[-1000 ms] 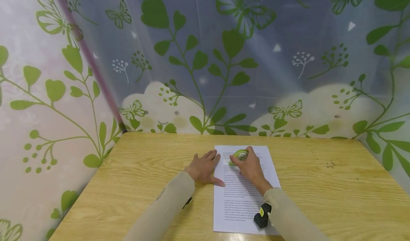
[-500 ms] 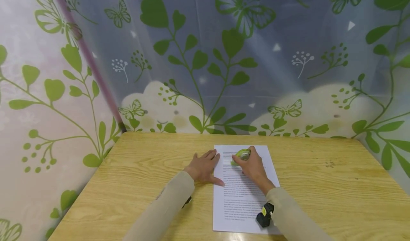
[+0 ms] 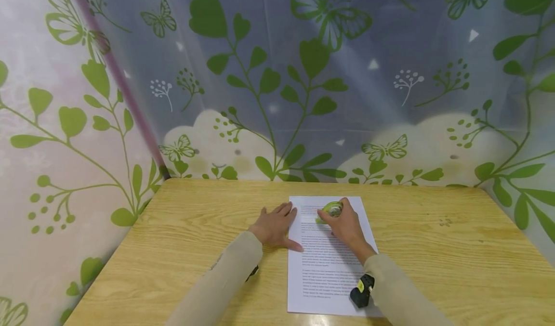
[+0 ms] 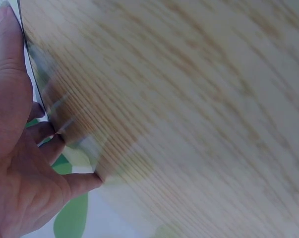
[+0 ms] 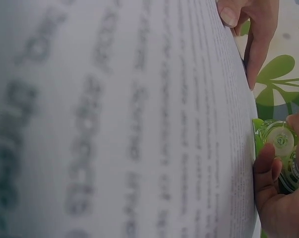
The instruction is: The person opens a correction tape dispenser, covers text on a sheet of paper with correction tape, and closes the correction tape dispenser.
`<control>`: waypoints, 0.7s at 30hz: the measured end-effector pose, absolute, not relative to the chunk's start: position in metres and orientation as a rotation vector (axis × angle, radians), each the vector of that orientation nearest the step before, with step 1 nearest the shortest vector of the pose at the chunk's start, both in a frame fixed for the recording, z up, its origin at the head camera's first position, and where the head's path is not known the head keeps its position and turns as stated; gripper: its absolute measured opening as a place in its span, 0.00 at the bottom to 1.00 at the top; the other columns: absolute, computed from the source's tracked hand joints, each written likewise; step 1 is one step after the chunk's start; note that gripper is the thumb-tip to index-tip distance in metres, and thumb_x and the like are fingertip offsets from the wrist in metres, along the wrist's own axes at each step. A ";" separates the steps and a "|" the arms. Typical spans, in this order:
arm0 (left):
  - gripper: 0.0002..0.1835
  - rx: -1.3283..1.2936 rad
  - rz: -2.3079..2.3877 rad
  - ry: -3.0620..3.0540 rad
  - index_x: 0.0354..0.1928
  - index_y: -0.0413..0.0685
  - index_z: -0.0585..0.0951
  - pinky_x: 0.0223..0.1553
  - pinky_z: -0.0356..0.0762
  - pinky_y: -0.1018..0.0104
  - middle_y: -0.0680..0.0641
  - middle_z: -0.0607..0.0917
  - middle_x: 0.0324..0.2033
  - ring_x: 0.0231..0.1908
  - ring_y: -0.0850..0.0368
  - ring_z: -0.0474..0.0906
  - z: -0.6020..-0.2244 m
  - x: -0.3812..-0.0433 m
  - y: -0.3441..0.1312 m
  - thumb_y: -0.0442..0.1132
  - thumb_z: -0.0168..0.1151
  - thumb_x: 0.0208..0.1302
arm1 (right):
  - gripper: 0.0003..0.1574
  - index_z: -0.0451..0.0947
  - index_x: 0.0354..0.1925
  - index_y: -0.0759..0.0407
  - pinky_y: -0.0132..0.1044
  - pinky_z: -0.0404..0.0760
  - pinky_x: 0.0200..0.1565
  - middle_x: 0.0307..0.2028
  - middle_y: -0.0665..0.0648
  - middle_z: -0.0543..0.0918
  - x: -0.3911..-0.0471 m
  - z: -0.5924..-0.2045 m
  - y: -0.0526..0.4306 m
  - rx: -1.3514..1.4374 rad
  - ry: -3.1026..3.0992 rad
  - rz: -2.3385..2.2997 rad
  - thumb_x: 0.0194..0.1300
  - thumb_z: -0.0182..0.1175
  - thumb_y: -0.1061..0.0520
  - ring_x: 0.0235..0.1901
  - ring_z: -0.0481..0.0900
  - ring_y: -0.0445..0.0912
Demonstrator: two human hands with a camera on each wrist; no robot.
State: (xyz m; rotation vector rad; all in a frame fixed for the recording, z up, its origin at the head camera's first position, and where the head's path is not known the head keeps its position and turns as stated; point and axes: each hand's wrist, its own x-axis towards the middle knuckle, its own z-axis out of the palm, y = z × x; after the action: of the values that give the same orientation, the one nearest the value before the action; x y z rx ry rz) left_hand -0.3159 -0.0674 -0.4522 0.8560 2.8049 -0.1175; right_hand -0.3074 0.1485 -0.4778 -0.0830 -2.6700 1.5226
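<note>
A printed sheet of paper (image 3: 329, 278) lies on the wooden table in the head view. Near its top, my right hand (image 3: 347, 227) pinches a green, see-through correction tape (image 3: 333, 209) between thumb and fingers, its lower tip right at the upper lines of text. The right wrist view shows the round reels inside the correction tape (image 5: 280, 141). Spread fingers of my left hand (image 3: 275, 227) rest on the table and the sheet's left margin, thumb pointing across the print. In the left wrist view the left hand (image 4: 25, 163) stands on its fingertips at the paper's edge.
The wooden table (image 3: 442, 258) extends on both sides of the sheet. Behind it hangs a curtain (image 3: 269, 99) printed with leaves and butterflies, meeting the table's back edge. A black wrist camera (image 3: 362, 291) on the right sleeve hangs over the sheet's lower right part.
My right hand has moved a little to the right with the correction tape, along the upper part of the sheet. My left hand has stayed in place.
</note>
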 end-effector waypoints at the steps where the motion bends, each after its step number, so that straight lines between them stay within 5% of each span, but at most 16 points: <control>1: 0.61 0.858 -0.116 2.806 0.75 0.48 0.51 0.61 0.54 0.36 0.46 0.49 0.74 0.72 0.52 0.43 -0.452 -0.316 -0.067 0.80 0.50 0.46 | 0.31 0.62 0.47 0.63 0.36 0.77 0.25 0.36 0.62 0.77 -0.307 -0.478 0.149 -0.084 -2.669 1.528 0.60 0.67 0.45 0.23 0.77 0.46; 21: 0.61 0.855 -0.124 2.805 0.75 0.48 0.51 0.61 0.54 0.35 0.46 0.49 0.74 0.72 0.53 0.42 -0.453 -0.316 -0.068 0.80 0.50 0.47 | 0.33 0.62 0.48 0.63 0.37 0.77 0.24 0.37 0.63 0.76 -0.305 -0.478 0.161 -0.087 -2.667 1.513 0.61 0.66 0.45 0.22 0.77 0.46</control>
State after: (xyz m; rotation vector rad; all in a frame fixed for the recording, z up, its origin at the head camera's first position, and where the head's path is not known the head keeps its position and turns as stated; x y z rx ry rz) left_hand -0.3158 -0.0675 -0.4533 0.8554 2.8052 -0.1238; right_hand -0.3046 0.1609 -0.4778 -0.0867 -2.6667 1.5130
